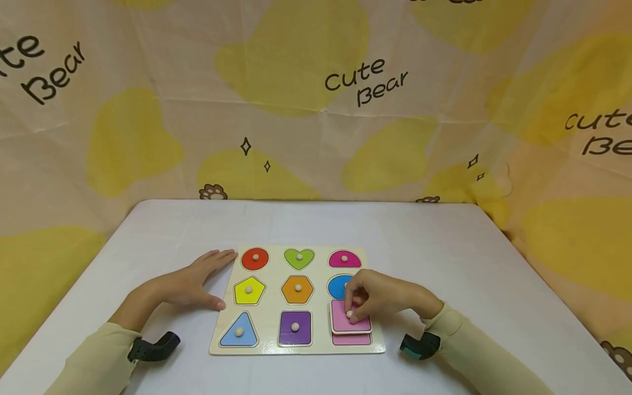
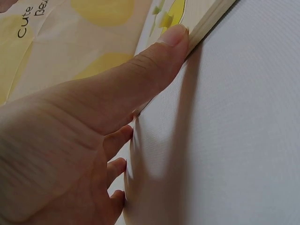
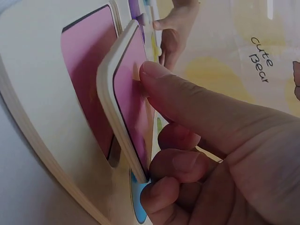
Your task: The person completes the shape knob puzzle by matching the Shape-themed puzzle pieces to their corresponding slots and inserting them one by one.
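A wooden knob puzzle board (image 1: 316,346) lies flat on the white table. My right hand (image 1: 385,296) pinches the small knob of a pink square puzzle piece (image 1: 353,323) between thumb and fingers. That piece is raised and tilted over the board's near right corner, partly covering a pink recess (image 3: 89,70) of matching shape. My left hand (image 1: 190,282) is spread at the board's left side, its thumb (image 2: 173,37) touching the edge and its fingertips near the far left corner.
Other knobbed pieces sit in the board, among them a purple square (image 1: 295,336), a light blue triangle (image 1: 239,337) and an orange hexagon (image 1: 298,296). A blue piece (image 1: 337,286) is partly hidden by my right hand. A printed cloth (image 1: 296,82) hangs behind the table (image 1: 424,236).
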### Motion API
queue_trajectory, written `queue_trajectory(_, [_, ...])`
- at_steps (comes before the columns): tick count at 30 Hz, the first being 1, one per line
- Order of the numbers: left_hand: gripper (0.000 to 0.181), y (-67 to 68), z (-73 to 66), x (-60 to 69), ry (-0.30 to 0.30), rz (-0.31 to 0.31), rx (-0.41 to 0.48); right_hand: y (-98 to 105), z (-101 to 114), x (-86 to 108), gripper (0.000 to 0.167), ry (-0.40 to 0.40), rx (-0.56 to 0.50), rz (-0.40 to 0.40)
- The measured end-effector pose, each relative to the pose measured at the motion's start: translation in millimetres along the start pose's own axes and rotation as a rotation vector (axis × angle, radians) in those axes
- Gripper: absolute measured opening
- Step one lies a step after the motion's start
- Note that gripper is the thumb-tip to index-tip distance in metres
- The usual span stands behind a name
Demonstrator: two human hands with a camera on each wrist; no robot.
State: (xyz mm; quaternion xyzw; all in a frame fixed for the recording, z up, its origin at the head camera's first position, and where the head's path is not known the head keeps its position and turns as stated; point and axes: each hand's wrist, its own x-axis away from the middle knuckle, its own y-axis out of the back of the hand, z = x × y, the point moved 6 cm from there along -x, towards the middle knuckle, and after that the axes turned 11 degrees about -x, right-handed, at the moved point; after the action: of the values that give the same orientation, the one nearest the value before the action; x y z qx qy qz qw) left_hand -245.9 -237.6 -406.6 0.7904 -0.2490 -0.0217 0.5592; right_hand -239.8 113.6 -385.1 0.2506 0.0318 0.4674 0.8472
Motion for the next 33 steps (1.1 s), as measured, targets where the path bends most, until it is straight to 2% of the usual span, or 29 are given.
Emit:
queue_trajectory(13, [0.113, 0.4, 0.6, -0.7, 0.0, -0.007, -0.008, -10, 0, 1.0, 0.008, -0.077, 0.024, 0.039])
queue_trajectory(22, [0.113, -0.4, 0.4, -0.2, 0.002, -0.009, -0.002, -15, -1, -0.1, 0.009, -0.064, 0.015, 0.07])
queue_trajectory(33, [0.113, -1.1, 1.3, -1.0, 0.001, -0.01, -0.005, -16, -4, -0.7, 0.011, -0.073, 0.023, 0.058])
